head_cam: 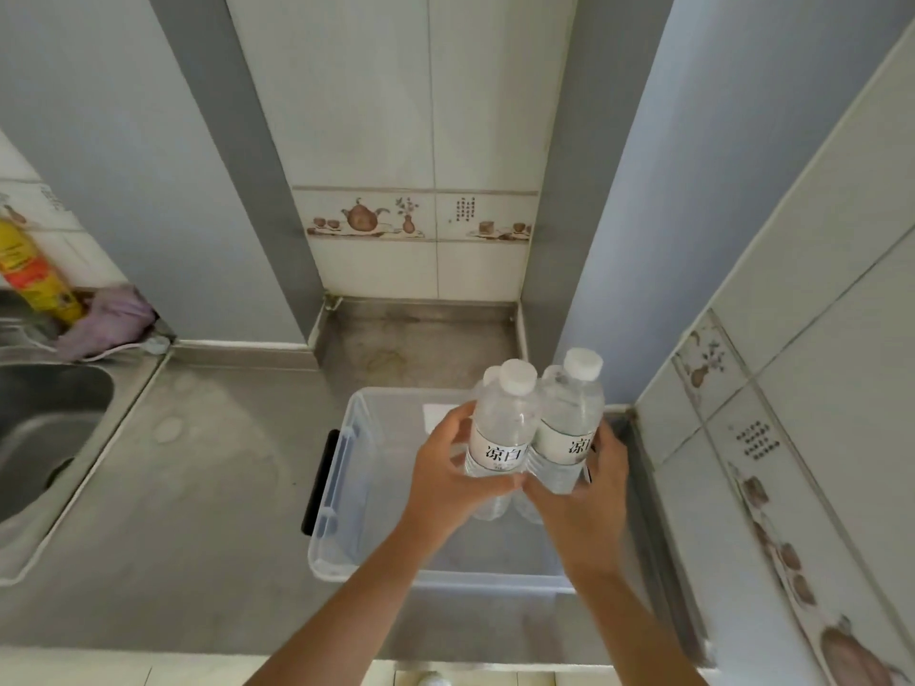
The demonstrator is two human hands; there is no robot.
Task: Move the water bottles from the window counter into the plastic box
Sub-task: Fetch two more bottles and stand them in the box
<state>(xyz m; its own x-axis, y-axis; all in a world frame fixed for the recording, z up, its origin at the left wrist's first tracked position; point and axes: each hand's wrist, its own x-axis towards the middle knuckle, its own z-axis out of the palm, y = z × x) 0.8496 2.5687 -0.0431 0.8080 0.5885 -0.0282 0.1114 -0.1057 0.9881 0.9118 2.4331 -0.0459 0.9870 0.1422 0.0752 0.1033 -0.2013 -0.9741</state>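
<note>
I hold a tight cluster of clear water bottles (pixel 534 428) with white caps and white labels upright above the clear plastic box (pixel 341 482). My left hand (pixel 453 467) grips the cluster from the left, my right hand (pixel 589 492) from the right and below. At least three caps show; the ones behind are partly hidden. The box stands on the steel counter (pixel 198 487), has a black handle on its left side, and its inside looks empty where visible.
A steel sink (pixel 44 438) lies at the left, with a yellow bottle (pixel 34 274) and a purple cloth (pixel 111 321) behind it. Tiled walls close in at the right (pixel 792 388) and behind the recess (pixel 421 329). The counter's front edge runs along the bottom.
</note>
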